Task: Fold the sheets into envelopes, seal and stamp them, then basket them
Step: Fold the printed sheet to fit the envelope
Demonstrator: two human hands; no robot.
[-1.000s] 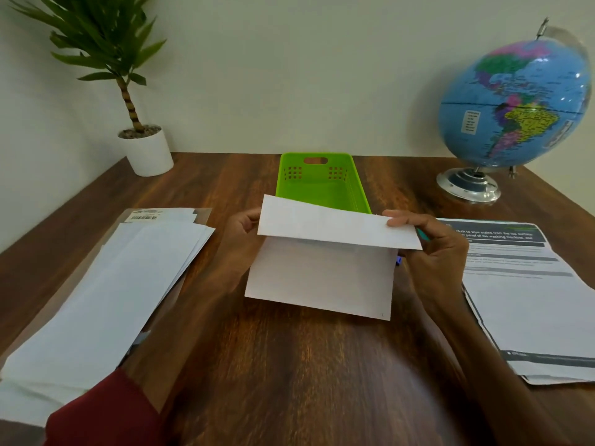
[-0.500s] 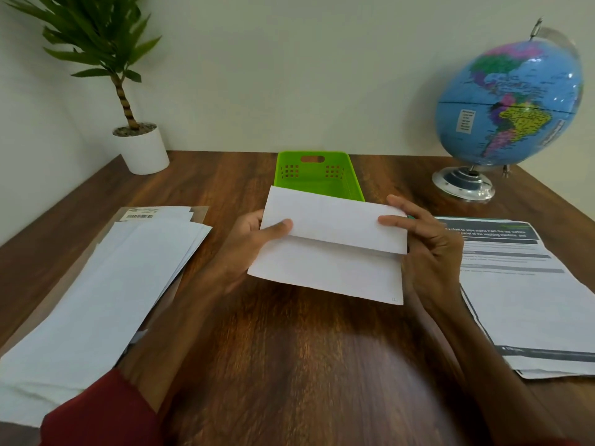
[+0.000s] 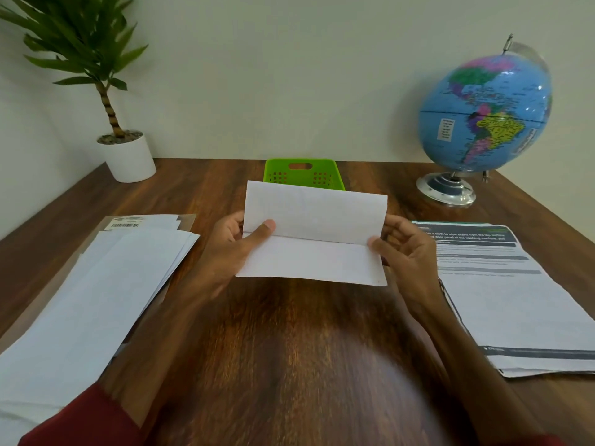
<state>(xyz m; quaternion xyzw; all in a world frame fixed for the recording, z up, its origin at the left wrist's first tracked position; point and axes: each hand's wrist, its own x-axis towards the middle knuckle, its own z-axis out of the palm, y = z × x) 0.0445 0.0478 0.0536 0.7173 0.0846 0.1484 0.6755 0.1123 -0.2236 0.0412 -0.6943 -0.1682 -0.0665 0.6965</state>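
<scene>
I hold a white folded sheet (image 3: 314, 235) above the middle of the wooden desk (image 3: 289, 349). Its top flap is folded down over the lower part, with the flap's edge running across the middle. My left hand (image 3: 240, 243) grips the sheet's left end, thumb pressed on the fold line. My right hand (image 3: 402, 252) pinches its right end. The green plastic basket (image 3: 302, 173) stands behind the sheet, which hides most of it. A stack of white envelopes (image 3: 93, 291) lies on the left. Printed sheets (image 3: 512, 294) lie on the right.
A potted plant (image 3: 128, 156) stands in the back left corner. A globe on a metal stand (image 3: 483, 123) stands at the back right. The wall runs along the desk's far edge.
The top flap has come down flat onto the lower part of the sheet. My left thumb has moved onto the front, and both hands have raised the sheet slightly.
</scene>
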